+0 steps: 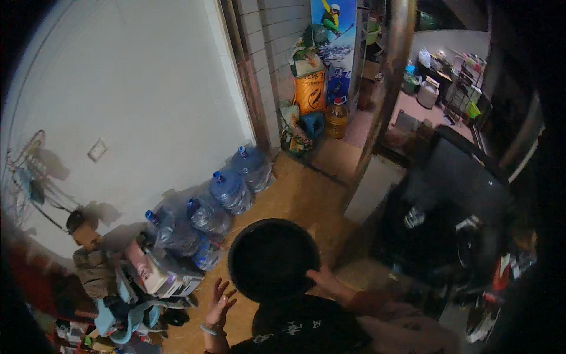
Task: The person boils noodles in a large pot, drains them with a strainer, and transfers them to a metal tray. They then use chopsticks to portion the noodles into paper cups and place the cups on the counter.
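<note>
A round black basin [273, 259] is in front of my body, above the brown floor; its inside is too dark to make out. My right hand [321, 278] grips its right rim, the thumb lying over the edge and the other fingers hidden beneath. To the lower left of the basin, my left hand [219, 304] is raised with its fingers apart and slightly curled, holding nothing and not touching the rim. A light bracelet [208, 329] circles the left wrist.
Several large blue water jugs [232, 190] line the white wall on the left, beside a cardboard box [156, 268] and blue plastic things [132, 321]. A dark screen [463, 177] stands on the right. Sacks [311, 91] and an oil jug [336, 120] flank the doorway ahead.
</note>
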